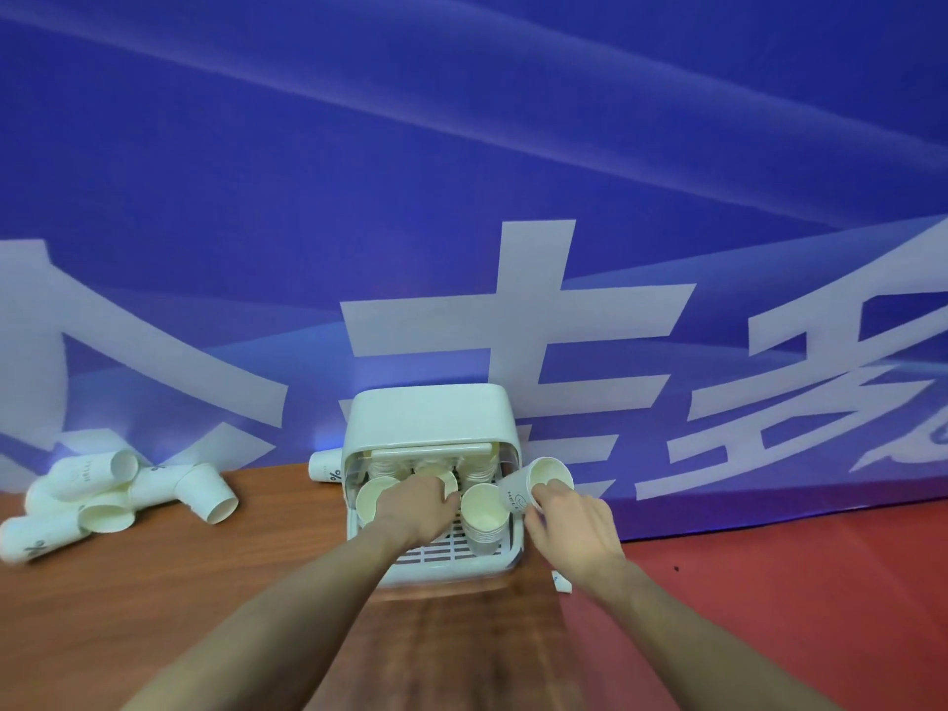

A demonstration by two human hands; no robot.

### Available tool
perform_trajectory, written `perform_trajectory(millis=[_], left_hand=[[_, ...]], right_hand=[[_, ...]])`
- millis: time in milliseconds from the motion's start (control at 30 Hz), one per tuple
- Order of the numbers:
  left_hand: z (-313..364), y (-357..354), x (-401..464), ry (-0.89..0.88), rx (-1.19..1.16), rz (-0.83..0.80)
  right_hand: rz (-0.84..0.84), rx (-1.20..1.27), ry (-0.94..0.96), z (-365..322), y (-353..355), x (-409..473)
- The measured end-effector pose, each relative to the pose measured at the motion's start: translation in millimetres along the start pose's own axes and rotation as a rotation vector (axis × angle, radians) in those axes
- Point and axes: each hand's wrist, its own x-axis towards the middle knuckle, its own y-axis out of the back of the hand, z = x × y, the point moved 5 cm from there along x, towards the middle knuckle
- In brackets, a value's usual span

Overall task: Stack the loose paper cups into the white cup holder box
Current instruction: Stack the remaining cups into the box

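Right hand (pixel 569 526) pinches cup (pixel 533 484) beside box (pixel 431 418); left hand (pixel 415 510) inside.

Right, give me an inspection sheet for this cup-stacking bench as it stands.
Surface: brown wooden table, with red floor to its right.
Job's things: white cup holder box open, cup stacks inside; loose cups piled far left, one cup lying beside the box.
Clutter: small white item by the box, unclear.
Grips: left hand inside the box on a cup; right hand holds a tilted cup.
Cables: nothing seen.
Surroundings: blue banner with white characters.
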Motion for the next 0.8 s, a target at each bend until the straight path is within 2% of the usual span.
perform_trajectory(millis=[133, 267, 533, 800], left_hand=[[-12, -2, -10, 0.02, 0.01, 0.001], [-26, -3, -15, 0.017, 0.005, -0.035], [-42, -1, -15, -0.043, -0.095, -0.118], [-67, 9, -14, -0.006, -0.026, -0.086]], right_hand=[[0.035, -0.078, 0.145, -24, -1, -1], [-0.029, -0.159, 0.235, -40, -13, 5], [-0.196, -0.311, 0.238, -49, -34, 29], [-0.195, -0.271, 0.234, -62, -34, 36]])
